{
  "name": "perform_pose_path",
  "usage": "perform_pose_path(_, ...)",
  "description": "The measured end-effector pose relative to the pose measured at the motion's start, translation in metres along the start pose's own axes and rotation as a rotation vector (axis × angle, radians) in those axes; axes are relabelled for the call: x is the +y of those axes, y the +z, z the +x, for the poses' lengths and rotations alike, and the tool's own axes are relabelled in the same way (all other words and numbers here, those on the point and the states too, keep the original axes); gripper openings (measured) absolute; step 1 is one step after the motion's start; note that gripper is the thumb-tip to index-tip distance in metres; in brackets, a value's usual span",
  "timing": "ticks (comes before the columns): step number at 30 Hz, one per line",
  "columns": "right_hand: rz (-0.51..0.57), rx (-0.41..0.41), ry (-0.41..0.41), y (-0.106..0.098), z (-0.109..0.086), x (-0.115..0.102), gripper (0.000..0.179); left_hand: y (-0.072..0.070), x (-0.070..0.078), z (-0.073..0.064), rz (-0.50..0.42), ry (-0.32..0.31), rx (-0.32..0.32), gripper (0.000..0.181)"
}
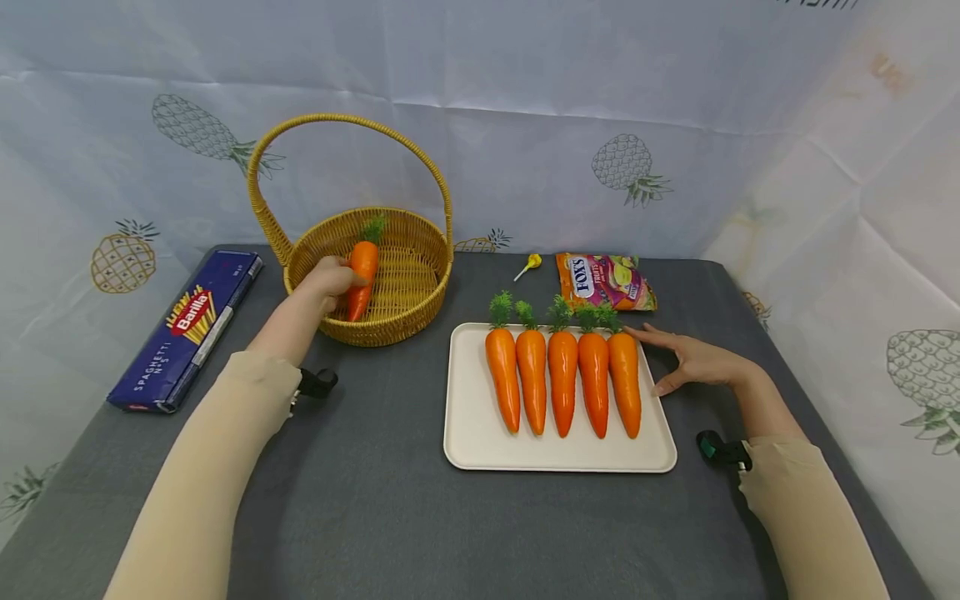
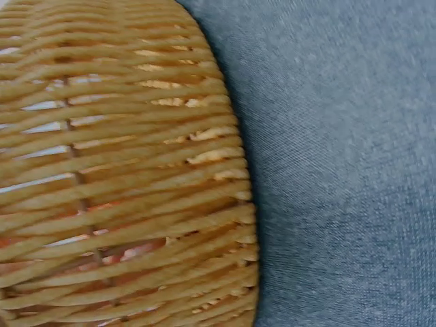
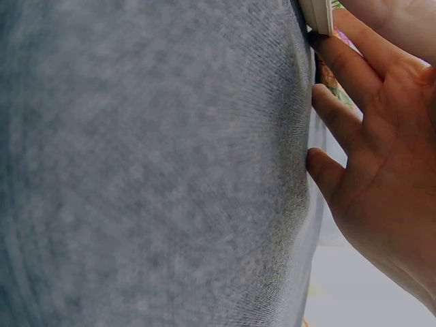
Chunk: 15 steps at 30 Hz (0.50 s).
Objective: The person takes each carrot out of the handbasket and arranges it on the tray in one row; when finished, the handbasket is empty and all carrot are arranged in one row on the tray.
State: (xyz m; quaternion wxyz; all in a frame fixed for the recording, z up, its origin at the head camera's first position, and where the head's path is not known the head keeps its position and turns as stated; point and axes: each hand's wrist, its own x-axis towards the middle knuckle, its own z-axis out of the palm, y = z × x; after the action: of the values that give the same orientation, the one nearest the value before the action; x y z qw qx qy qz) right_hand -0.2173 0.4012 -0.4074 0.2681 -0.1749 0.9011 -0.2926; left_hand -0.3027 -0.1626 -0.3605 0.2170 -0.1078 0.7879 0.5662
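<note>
Inside the wicker basket (image 1: 412, 321), my left hand (image 1: 330, 282) grips a carrot (image 1: 363, 271) with a green leafy top, which stands nearly upright along the basket's inner left side. In the left wrist view the basket's woven wall (image 2: 122, 177) hides most of that hand. My right hand (image 1: 701, 360) is spread at the right edge of the cream tray (image 1: 555, 457), thumb and forefinger at its rim. Several carrots (image 1: 562, 383) lie side by side on this tray, tops pointing away. In the right wrist view, the right hand's (image 3: 388, 129) fingers reach toward the tray corner (image 3: 317, 15).
A blue spaghetti box (image 1: 187, 329) lies left of the basket. Behind the tray are a bag of fruit candy (image 1: 603, 282) and a yellow lollipop (image 1: 532, 262). The basket's tall handle (image 1: 337, 117) arches above it. A grey cloth (image 1: 375, 500) covers the table.
</note>
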Motion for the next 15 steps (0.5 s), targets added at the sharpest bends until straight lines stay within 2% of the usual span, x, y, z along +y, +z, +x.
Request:
perform_pose_path(6,-0.002,-0.002,0.004,-0.001,0.0,-0.001,0.106,0.002,0.008,-0.006,-0.082,0.054,-0.058,0.076)
perform_pose_path(15,0.0,-0.002,0.004,0.0,0.0,0.0,0.106,0.002,0.013,-0.012,-0.091,0.096,-0.08,0.077)
